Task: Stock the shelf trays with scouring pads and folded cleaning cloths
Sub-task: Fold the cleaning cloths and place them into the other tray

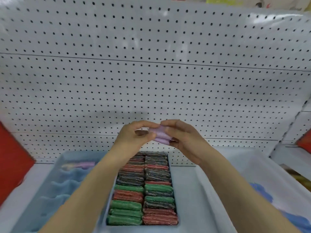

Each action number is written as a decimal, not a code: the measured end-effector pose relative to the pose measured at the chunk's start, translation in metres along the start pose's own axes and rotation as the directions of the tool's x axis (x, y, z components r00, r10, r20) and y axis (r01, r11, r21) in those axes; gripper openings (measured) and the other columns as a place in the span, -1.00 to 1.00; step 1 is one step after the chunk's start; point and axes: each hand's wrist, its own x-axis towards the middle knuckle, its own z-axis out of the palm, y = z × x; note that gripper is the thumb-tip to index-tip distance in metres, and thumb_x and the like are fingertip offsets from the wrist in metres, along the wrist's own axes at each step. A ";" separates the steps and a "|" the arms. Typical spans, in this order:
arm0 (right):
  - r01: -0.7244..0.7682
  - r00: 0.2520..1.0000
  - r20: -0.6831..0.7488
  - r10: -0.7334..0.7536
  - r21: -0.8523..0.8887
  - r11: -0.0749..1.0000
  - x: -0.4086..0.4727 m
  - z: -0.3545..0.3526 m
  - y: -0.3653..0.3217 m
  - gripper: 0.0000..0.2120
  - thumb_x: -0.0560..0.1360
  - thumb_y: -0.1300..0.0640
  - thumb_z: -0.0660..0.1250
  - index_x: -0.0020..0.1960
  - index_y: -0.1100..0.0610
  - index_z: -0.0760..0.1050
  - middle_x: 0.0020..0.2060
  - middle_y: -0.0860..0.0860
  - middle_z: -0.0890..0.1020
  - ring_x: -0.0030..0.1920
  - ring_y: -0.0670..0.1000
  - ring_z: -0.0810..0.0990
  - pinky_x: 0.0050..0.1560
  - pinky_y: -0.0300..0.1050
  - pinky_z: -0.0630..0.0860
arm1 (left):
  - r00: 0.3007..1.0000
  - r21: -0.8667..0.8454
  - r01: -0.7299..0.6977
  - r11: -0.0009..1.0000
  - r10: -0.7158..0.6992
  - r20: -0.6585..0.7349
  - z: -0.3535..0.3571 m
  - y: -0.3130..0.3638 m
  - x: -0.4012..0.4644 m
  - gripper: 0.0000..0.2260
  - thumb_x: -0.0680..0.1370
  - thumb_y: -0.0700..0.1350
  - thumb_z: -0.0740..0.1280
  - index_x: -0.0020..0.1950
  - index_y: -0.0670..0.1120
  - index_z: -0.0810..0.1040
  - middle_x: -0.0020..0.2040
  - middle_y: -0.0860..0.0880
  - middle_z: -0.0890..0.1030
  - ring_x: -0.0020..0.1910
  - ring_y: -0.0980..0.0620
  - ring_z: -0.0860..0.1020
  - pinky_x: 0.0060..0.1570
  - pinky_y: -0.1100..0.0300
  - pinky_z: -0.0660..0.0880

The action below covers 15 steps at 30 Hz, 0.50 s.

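Lilac folded cloth [159,135] is pinched between the left hand [134,137] and right hand [183,140] above the tray [185,190] of scouring pads [143,195].

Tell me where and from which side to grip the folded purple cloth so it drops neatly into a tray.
Grip the folded purple cloth at its two short ends, one from each side, as the left hand and right hand do now. It lies horizontal with its layers stacked, so pinching across the stack, thumb under and fingers over, probably keeps the folds shut. Then lower it into the left blue tray.
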 end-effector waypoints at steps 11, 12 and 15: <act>-0.222 0.975 -0.084 0.206 -0.328 0.918 0.112 0.205 0.116 -0.82 0.42 0.31 0.49 -0.14 0.07 0.57 -0.21 0.01 0.66 -0.17 0.01 0.61 -0.02 -0.04 0.58 | 0.881 0.216 0.430 0.877 -0.355 -0.313 -0.235 -0.150 -0.035 -0.69 0.53 -0.11 0.45 0.27 -0.01 0.60 0.19 -0.04 0.62 0.14 0.01 0.58 0.00 0.20 0.50; -0.235 0.970 -0.141 0.199 -0.314 0.920 0.116 0.210 0.133 -0.81 0.41 0.30 0.50 -0.14 0.05 0.57 -0.22 -0.02 0.65 -0.16 0.02 0.61 -0.03 -0.04 0.58 | 0.836 0.230 0.513 0.827 -0.420 -0.354 -0.246 -0.167 -0.042 -0.61 0.52 -0.08 0.46 0.34 -0.03 0.55 0.25 -0.08 0.58 0.18 -0.04 0.55 0.07 0.11 0.50; -0.249 0.954 -0.278 0.112 -0.530 0.810 0.142 0.240 0.176 -0.85 0.40 0.17 0.52 -0.06 0.11 0.60 -0.21 -0.03 0.65 -0.18 -0.01 0.59 -0.13 -0.12 0.53 | 0.710 0.145 0.697 0.702 -0.648 -0.277 -0.287 -0.219 -0.059 -0.47 0.47 -0.01 0.50 0.40 -0.06 0.48 0.26 -0.16 0.58 0.18 -0.16 0.57 0.21 -0.08 0.52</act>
